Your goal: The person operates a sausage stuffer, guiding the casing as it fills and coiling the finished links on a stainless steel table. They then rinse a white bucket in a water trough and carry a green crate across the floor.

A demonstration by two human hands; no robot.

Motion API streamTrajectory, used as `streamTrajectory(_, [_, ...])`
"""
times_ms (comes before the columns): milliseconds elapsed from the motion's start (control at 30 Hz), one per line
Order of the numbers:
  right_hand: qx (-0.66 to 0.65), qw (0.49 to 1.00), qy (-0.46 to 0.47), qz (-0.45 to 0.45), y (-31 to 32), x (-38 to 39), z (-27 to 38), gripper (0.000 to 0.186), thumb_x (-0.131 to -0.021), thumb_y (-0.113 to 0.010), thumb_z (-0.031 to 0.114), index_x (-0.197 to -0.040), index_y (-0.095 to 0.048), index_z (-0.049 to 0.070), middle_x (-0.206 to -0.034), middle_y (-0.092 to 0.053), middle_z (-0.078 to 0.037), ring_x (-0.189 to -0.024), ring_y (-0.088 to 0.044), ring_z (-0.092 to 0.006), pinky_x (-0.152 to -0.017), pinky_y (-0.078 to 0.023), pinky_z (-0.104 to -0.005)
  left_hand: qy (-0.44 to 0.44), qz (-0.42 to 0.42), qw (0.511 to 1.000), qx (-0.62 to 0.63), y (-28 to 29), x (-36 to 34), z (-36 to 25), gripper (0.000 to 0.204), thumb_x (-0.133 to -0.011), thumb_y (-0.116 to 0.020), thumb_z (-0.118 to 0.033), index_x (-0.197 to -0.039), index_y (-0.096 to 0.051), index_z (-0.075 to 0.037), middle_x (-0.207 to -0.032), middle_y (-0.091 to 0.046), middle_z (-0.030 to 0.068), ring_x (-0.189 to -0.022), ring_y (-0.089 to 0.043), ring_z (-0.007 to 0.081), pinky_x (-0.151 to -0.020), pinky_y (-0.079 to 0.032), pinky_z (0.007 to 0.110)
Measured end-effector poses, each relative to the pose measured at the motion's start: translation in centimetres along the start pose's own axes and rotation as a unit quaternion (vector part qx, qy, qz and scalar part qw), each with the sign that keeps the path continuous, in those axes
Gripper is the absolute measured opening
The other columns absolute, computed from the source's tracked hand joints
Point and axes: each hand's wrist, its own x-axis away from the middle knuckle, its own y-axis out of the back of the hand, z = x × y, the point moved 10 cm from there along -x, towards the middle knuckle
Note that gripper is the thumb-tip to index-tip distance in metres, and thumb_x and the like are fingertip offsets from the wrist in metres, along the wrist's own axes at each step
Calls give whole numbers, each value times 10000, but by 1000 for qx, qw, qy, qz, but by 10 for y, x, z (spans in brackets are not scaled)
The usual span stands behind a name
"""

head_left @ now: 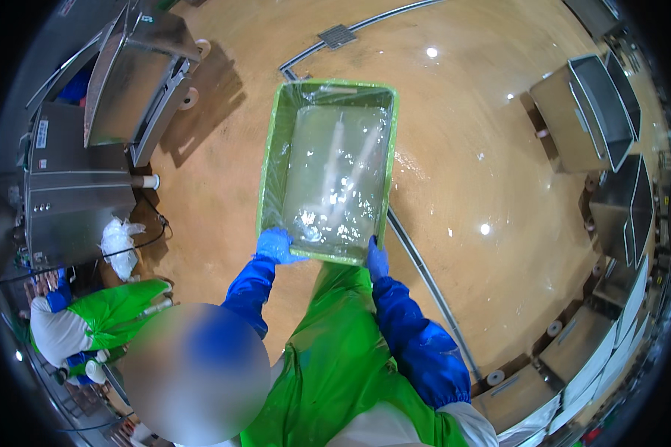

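A green rectangular plastic tub (392, 164) is in front of me, lined with clear plastic film. Its wet, shiny inside reflects the lights; whether liquid stands in it I cannot tell. My left hand (277, 246), in a blue glove, grips the rim at the near left corner. At the near right corner my blue-gloved right hand (377, 259) holds the side, its fingers partly hidden by the tub. Both arms wear blue sleeves, above a green apron (335, 335). A round blurred patch covers part of my left arm.
Steel machinery (74, 186) and a tilted steel bin on wheels (138, 89) stand left, with a white plastic bag (119, 246) beside them. A person in a green apron (119, 309) works at lower left. Steel carts (585, 112) line the right. A drain channel (425, 276) crosses the tan floor.
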Motion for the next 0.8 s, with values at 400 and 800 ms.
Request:
streamTrajectory(400, [136,990,-38,18,-1,-232,284,599,-807,-565,545,-998,-638,-18,-844,-637,-121,-688,-635,-215,-540,-519,-337,116,-75,984,113,179,-222,62,768,-632,-470,-821,-735,-710,-99,-743,-652,162,-696,-631,334,-644,-493,449])
streamTrajectory(800, [256,967,2,15,-79,-402,539,653,-859,-479,545,-968,-636,-79,-822,-652,-250,-752,-649,-352,-634,-501,-392,202,-69,968,132,312,-418,185,802,-619,-468,-832,-827,-705,-94,-818,-652,168,-805,-629,327,-710,-491,449])
